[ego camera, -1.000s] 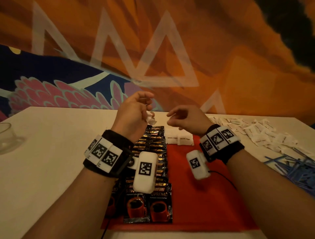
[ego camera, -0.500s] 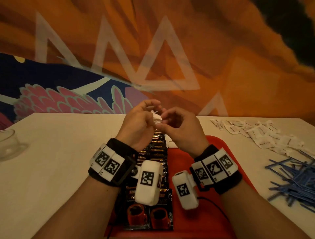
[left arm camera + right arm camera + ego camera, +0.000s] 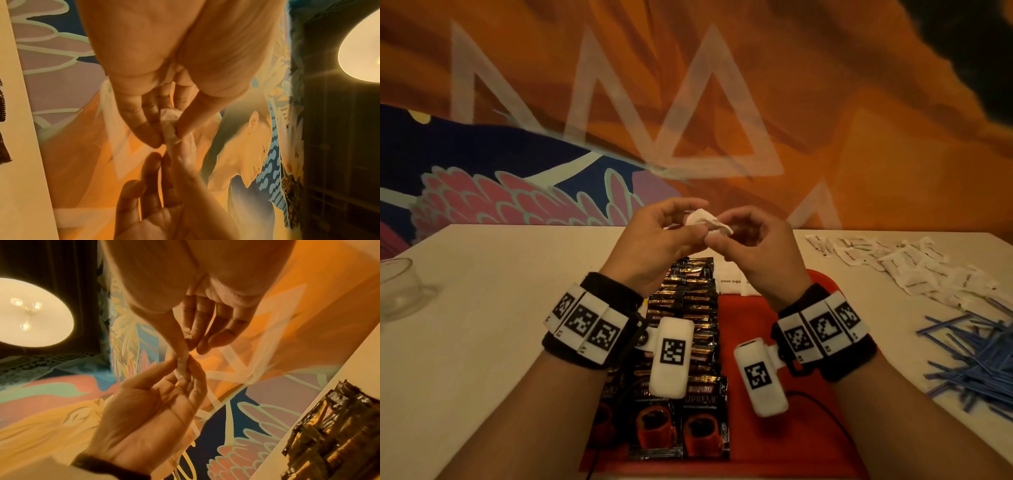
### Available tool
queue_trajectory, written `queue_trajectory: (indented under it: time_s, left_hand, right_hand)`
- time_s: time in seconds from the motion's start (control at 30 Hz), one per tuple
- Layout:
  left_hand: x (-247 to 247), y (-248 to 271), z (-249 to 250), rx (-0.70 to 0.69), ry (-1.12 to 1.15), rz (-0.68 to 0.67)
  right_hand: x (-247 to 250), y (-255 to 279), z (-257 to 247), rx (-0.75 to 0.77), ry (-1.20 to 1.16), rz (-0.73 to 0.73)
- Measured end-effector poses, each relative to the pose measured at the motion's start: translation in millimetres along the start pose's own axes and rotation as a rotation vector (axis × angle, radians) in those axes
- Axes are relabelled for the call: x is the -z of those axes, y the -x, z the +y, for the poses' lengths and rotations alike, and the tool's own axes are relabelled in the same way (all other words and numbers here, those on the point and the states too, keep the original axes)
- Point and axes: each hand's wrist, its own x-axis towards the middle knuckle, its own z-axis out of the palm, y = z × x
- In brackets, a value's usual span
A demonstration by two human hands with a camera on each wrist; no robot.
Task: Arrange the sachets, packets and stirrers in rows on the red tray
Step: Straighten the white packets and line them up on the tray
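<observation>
Left hand [image 3: 654, 240] and right hand [image 3: 756, 253] pinching one white sachet [image 3: 707, 222] above the red tray [image 3: 756, 342], dark coffee packets [image 3: 688, 308] in rows, blue stirrers [image 3: 976, 359] on the surface [image 3: 482, 308]

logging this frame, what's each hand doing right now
Left hand: pinching the white sachet.
Right hand: pinching the same sachet.

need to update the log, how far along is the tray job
Done: black coffee packets lined up on the red tray, plus a few brown sugar sachets. In hand: left hand and right hand pinch one white sachet. Left: loose sachets and blue stirrers.
</observation>
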Motion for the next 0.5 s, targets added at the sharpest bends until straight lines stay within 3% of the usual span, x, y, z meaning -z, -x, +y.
queue_trajectory:
  time_s: [0.17,0.4,0.5]
  left_hand:
    - [-1,0,-1,-0.035,-0.084,0.018]
    - [-3,0,-8,-0.062,-0.09,0.018]
    - [-4,0,-9,-0.086,-0.145,0.012]
  right_hand:
    - [1,-1,-2,-0.062,-0.161,0.037]
    - [9,-4,-2,-0.054,-0.115,-0.092]
    - [9,-4,-4,-0.12,-0.167,-0.057]
